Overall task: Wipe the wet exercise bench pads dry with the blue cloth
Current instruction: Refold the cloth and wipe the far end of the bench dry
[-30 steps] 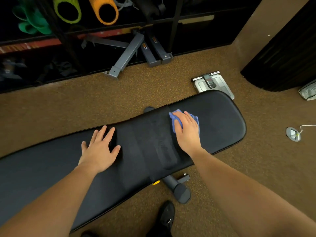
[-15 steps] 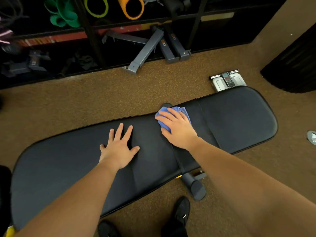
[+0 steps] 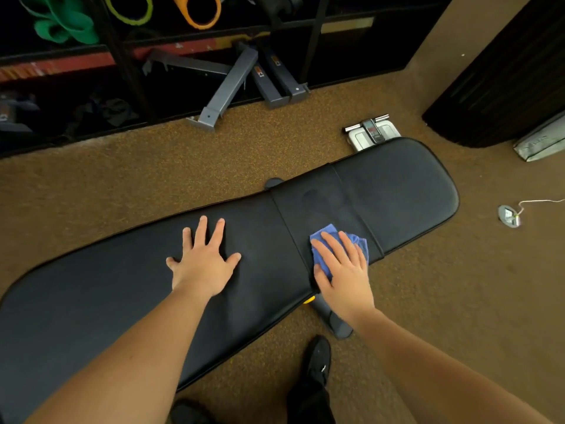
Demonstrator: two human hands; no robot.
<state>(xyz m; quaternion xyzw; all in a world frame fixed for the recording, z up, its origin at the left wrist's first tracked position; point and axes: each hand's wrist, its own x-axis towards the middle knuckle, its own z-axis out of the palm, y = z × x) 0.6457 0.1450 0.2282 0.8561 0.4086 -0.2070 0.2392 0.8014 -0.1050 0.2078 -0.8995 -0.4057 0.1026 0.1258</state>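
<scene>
A long black exercise bench runs from lower left to upper right, with a long back pad [image 3: 107,301] and a shorter seat pad [image 3: 403,191]. My right hand [image 3: 342,270] presses the crumpled blue cloth [image 3: 324,240] flat onto the pad near its front edge, by the seam between the two pads. Smear marks show on the pad just beyond the cloth. My left hand [image 3: 203,261] lies flat on the back pad, fingers spread, holding nothing.
A bathroom scale [image 3: 371,134] sits on the brown carpet behind the seat pad. Grey metal bars [image 3: 229,87] lean out of dark shelving at the back. A floor socket with cable [image 3: 509,214] lies at right. My black shoe [image 3: 318,359] stands beside the bench foot [image 3: 333,319].
My right hand has drawn the blue cloth from the pad's far edge toward its near edge. The left hand stays flat on the back pad. My view has shifted.
</scene>
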